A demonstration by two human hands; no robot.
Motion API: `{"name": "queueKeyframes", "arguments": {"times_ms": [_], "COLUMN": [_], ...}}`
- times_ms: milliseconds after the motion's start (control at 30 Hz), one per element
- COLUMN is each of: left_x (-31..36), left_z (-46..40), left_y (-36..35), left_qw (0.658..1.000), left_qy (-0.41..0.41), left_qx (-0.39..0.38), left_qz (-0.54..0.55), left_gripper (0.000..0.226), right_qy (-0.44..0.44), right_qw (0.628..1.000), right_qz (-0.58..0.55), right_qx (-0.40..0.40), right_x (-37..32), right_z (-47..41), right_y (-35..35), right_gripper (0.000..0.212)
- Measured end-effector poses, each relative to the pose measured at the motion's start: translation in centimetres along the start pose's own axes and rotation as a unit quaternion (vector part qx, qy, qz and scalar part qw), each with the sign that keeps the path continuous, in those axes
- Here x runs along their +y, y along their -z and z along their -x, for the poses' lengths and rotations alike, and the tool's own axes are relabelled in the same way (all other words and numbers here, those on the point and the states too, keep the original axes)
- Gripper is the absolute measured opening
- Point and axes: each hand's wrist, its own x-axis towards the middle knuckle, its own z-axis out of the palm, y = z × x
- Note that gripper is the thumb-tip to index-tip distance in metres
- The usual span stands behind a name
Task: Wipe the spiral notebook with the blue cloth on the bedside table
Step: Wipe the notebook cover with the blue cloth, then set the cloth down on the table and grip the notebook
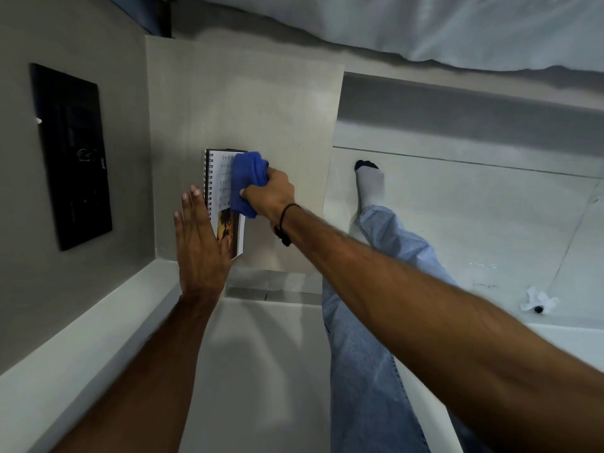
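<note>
A spiral notebook [218, 178] with a white cover, black binding on its left edge and an orange picture at its near end lies on the pale bedside table [261, 103]. My right hand [273, 194] is shut on a bunched blue cloth [246, 181] and presses it onto the notebook's right half. My left hand [199, 243] lies flat with fingers straight along the notebook's left near edge, covering part of the cover and binding.
A black panel [72, 155] hangs on the grey wall to the left. White bedding [457, 27] lies beyond the table. My jeans leg and socked foot [369, 184] stand on the pale floor at right, where a crumpled white scrap [536, 300] lies.
</note>
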Motion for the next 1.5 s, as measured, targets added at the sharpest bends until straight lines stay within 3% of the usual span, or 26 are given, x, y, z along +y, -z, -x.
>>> {"name": "queueKeyframes", "arguments": {"times_ms": [200,367,500,600,800,967,1067,1167,1267,1400,1500], "left_x": [0.0,0.3,0.3,0.3,0.5,0.6,0.3,0.0,-0.1,0.4,0.3], "left_z": [0.1,0.0,0.1,0.1,0.0,0.0,0.0,-0.1,-0.2,0.0,0.0], "left_y": [0.0,0.2,0.3,0.3,0.4,0.5,0.3,0.1,0.0,-0.2,-0.5], "left_qw": [1.0,1.0,1.0,1.0,1.0,1.0,0.999,1.0,1.0,0.999,0.999], "left_qy": [-0.002,-0.006,-0.015,-0.016,-0.01,-0.024,-0.025,-0.016,-0.012,-0.001,0.004], "left_qx": [-0.002,0.002,0.008,0.011,0.002,0.016,0.014,0.0,-0.004,0.024,0.036], "left_qz": [-0.009,-0.014,-0.009,-0.004,-0.015,-0.008,-0.014,0.001,-0.005,-0.031,-0.021], "left_gripper": [0.103,0.106,0.114,0.112,0.093,0.09,0.101,0.106,0.103,0.1,0.108], "right_qy": [0.077,0.123,0.077,0.012,-0.016,-0.099,-0.091,-0.012,-0.006,-0.007,0.025], "right_qw": [0.995,0.98,0.969,0.989,0.997,0.954,0.957,0.997,0.992,0.932,0.88], "right_qz": [0.06,0.154,0.231,0.145,-0.001,-0.182,-0.225,-0.066,0.107,0.332,0.452], "right_qx": [-0.005,-0.02,-0.034,-0.008,-0.079,-0.216,-0.157,-0.028,-0.064,-0.147,-0.143], "right_x": [0.8,1.1,1.0,0.7,-1.0,-1.4,-2.2,-4.1,-6.7,-10.9,-13.7], "right_z": [1.2,0.8,-0.9,-1.5,-0.1,0.7,-0.6,-3.4,-5.4,-7.5,-9.3], "right_y": [-1.9,-1.8,-0.8,-0.1,-1.2,2.5,4.9,7.3,9.0,8.7,7.7], "right_gripper": [0.047,0.047,0.041,0.038,0.042,0.031,0.029,0.035,0.04,0.045,0.046]}}
